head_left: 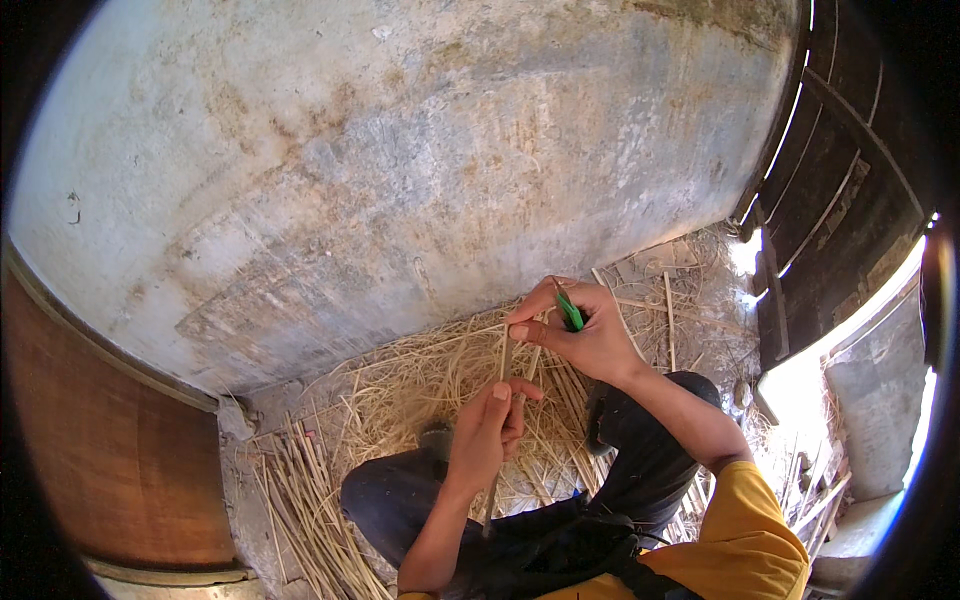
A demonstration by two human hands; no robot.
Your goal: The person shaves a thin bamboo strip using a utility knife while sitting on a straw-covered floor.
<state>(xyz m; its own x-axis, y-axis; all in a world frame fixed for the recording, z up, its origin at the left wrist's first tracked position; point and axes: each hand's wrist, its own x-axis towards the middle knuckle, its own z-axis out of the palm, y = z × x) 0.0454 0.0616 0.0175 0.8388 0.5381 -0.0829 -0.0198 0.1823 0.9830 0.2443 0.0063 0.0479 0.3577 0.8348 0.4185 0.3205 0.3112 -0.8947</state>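
A thin bamboo strip [506,352] stands nearly upright between my hands, its lower end reaching down toward my lap. My left hand [478,436] is closed around the strip's middle, thumb on top and the index finger pointing right. Higher up and to the right, my right hand [588,335] pinches the strip's upper end between thumb and fingertips. Tucked in the same right hand is a small green-handled tool [571,311], which looks like a knife; most of it is hidden by the fingers.
Pale shavings [400,390] cover the floor around my feet. A bundle of bamboo strips [312,500] lies at the lower left, with more sticks to the right. A stained wall [420,190] rises ahead, a brown wooden panel [110,430] stands left, and dark boards [840,170] are at right.
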